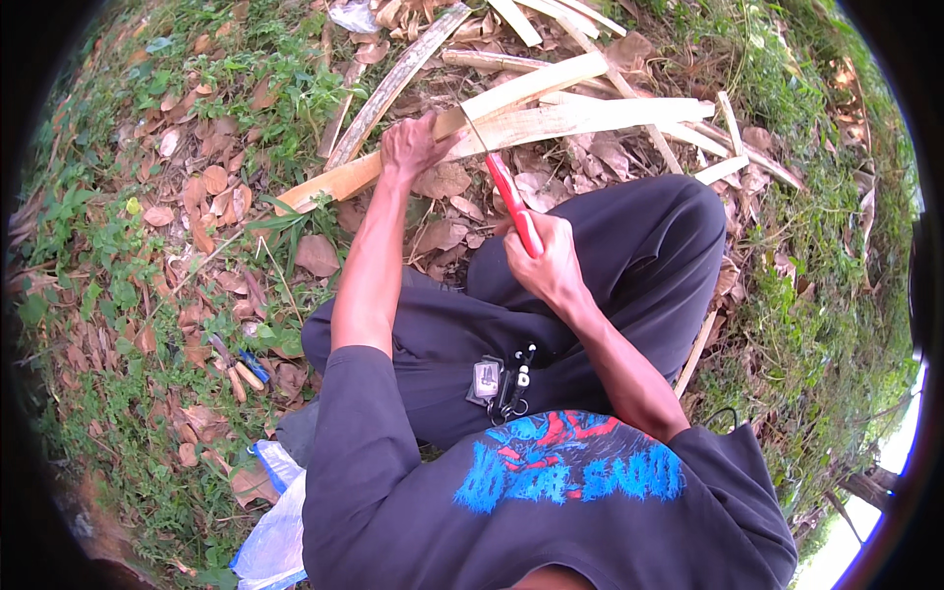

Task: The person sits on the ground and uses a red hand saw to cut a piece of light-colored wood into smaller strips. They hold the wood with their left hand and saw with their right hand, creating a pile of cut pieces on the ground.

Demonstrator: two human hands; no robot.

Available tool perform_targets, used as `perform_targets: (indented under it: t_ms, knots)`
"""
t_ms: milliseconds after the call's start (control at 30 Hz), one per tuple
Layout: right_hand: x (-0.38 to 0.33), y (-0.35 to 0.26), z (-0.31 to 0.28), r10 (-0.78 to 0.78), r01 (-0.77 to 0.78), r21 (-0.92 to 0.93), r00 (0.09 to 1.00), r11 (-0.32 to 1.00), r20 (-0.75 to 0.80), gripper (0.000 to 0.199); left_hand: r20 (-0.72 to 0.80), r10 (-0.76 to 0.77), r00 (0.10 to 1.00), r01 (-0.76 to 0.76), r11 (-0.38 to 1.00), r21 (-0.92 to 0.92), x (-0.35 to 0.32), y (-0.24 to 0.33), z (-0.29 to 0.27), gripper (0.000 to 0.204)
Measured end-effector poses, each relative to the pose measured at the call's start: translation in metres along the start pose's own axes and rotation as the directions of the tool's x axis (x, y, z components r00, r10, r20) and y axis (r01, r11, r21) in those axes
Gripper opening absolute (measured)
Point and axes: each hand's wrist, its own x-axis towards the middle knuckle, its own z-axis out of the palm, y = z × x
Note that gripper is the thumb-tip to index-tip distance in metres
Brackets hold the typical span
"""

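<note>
My left hand (pixel 411 146) grips the near end of a short pale wooden plank (pixel 536 85), fingers wrapped round it. A longer pale board (pixel 590 118) lies under and beside that plank, slanting from lower left to upper right. My right hand (pixel 544 258) is closed round the red handle of a hand saw (pixel 513 202). The saw's thin blade, seen nearly edge-on, crosses the short plank just right of my left hand; its teeth cannot be made out.
Bark-edged strips (pixel 398 84) and other split wood (pixel 516 22) lie beyond the planks on dry leaves and grass. Wooden-handled tools (pixel 236 379) and a blue-handled tool (pixel 253 366) lie at left. Keys (pixel 506 383) rest on my lap; a white-and-blue sack (pixel 275 531) is near my left side.
</note>
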Motion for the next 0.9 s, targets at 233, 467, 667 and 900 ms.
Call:
perform_targets:
  t_ms: [233, 467, 667, 900]
  knots:
    - [0.019, -0.019, -0.009, -0.013, 0.013, -0.016, 1.0, 1.0, -0.003, 0.018, -0.035, -0.025, 0.999, 0.025, 1.0, 0.012, -0.003, 0.001, 0.0, 0.054]
    - [-0.01, -0.039, 0.001, 0.045, -0.045, -0.029, 0.999, 0.999, 0.022, 0.017, -0.171, 0.046, 0.984, -0.032, 0.996, 0.084, -0.008, -0.02, 0.014, 0.061]
    - [0.039, -0.038, 0.016, 0.096, -0.094, -0.162, 0.995, 0.982, 0.005, 0.024, -0.113, -0.008, 0.994, 0.013, 0.999, 0.039, -0.002, 0.004, 0.008, 0.052]
    - [0.007, -0.033, -0.004, 0.106, -0.107, 0.056, 0.994, 0.993, 0.023, 0.021, -0.115, -0.017, 0.993, 0.021, 0.999, 0.035, -0.01, -0.009, 0.012, 0.053]
